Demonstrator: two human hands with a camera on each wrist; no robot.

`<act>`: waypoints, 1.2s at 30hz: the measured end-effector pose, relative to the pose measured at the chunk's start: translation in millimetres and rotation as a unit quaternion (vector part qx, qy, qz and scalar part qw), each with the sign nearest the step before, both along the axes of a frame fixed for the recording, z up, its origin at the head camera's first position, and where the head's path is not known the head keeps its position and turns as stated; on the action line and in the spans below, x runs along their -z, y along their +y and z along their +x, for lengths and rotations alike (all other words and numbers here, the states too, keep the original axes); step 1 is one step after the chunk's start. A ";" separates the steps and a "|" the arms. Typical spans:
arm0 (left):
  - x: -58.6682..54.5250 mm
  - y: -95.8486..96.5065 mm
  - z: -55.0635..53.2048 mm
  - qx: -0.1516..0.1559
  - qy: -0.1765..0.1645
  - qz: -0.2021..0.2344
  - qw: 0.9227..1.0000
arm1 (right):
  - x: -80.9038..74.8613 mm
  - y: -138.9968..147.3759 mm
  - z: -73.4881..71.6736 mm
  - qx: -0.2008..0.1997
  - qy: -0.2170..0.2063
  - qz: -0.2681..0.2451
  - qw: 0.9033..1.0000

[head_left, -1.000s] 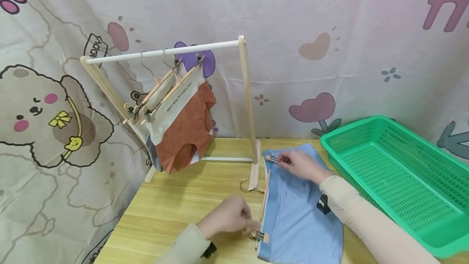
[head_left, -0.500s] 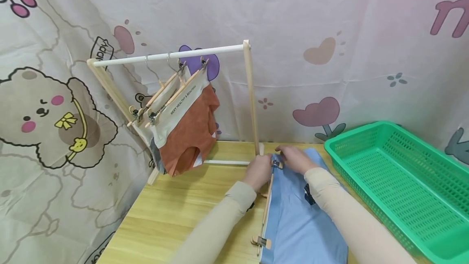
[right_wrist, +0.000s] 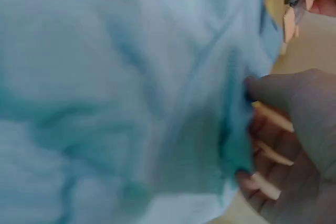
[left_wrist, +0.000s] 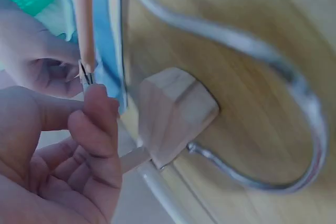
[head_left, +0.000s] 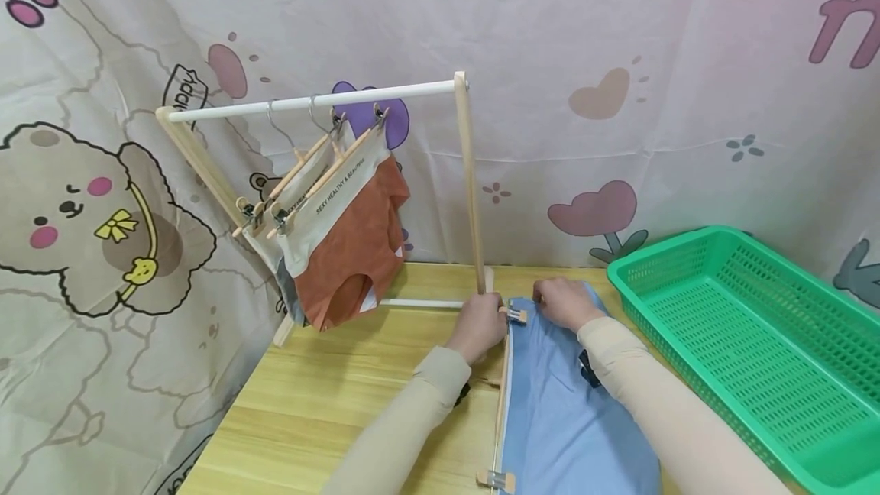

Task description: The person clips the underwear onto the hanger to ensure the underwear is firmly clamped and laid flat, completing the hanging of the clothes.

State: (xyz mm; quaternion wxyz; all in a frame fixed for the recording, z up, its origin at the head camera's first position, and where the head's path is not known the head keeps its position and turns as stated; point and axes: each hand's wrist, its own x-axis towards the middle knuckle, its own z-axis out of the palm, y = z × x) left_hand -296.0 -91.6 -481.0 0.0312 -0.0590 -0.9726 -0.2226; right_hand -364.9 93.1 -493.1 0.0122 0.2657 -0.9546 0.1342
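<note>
A pair of light blue shorts (head_left: 571,411) lies spread on the table, its waistband along a wooden clip hanger (head_left: 501,411). My left hand (head_left: 479,327) pinches the far hanger clip (head_left: 517,316) at the waistband's far corner; thumb and fingertips meet on it in the left wrist view. My right hand (head_left: 565,302) grips the shorts' far edge just right of that clip. In the right wrist view, thumb and fingers (right_wrist: 270,90) close on the blue cloth. The near clip (head_left: 496,481) sits over the waistband's near end. The hanger's metal hook (left_wrist: 310,103) points left over the table.
A wooden rack (head_left: 470,189) with a white rail stands behind on the left, its foot close to my left hand. Rust-coloured shorts (head_left: 351,250) and another garment hang there on clip hangers. A green basket (head_left: 729,327) stands at the right, beside my right forearm.
My left hand has gone from the near clip to the far clip and now pinches it. My right hand has moved off that clip to grip the shorts' far edge.
</note>
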 end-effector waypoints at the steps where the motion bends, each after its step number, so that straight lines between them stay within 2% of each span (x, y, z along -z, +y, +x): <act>1: -2.5 -2.3 3.1 0.000 -0.008 0.010 1.000 | -2.9 -2.2 1.3 0.003 -0.003 0.005 1.000; 3: -6.6 -7.0 8.0 0.000 -0.019 0.025 1.000 | -7.3 -8.3 3.6 -0.004 -0.012 0.007 1.000; 6: -9.4 -13.3 12.1 0.000 -0.021 0.023 1.000 | -10.7 -18.8 7.2 -0.033 -0.027 0.004 0.999; 9: -11.6 -18.2 13.4 -0.001 -0.033 0.030 0.999 | -9.6 -26.0 9.3 -0.065 -0.032 0.001 0.997; 12: -14.3 -23.1 14.7 0.000 -0.054 0.059 0.997 | -6.2 -29.0 9.8 -0.078 -0.027 -0.001 0.997; 18: -16.6 -35.8 15.2 -0.011 -0.092 0.139 0.986 | -1.7 -33.0 8.7 -0.084 -0.028 -0.014 0.996; 21: -16.2 -41.5 15.8 -0.010 -0.104 0.185 0.977 | -1.3 -36.3 8.4 -0.093 -0.035 -0.028 0.995; 24: -15.2 -45.5 15.7 -0.006 -0.130 0.248 0.960 | -1.3 -37.8 8.3 -0.100 -0.033 -0.037 0.994; 28: -11.4 -52.6 12.7 -0.012 -0.169 0.345 0.923 | -0.4 -38.2 6.9 -0.100 -0.027 -0.047 0.994; 31: -6.8 -61.0 8.8 -0.020 -0.191 0.415 0.889 | -0.3 -36.9 4.8 -0.095 -0.035 -0.071 0.992; 32: -5.4 -64.0 7.5 -0.021 -0.196 0.431 0.881 | -0.6 -35.9 4.2 -0.094 -0.037 -0.079 0.992; 34: -2.0 -70.1 4.6 -0.025 -0.211 0.458 0.863 | -0.7 -33.9 2.3 -0.092 -0.041 -0.090 0.991; 36: 1.0 -75.5 2.2 -0.029 -0.224 0.471 0.853 | -1.1 -31.7 1.0 -0.093 -0.045 -0.099 0.990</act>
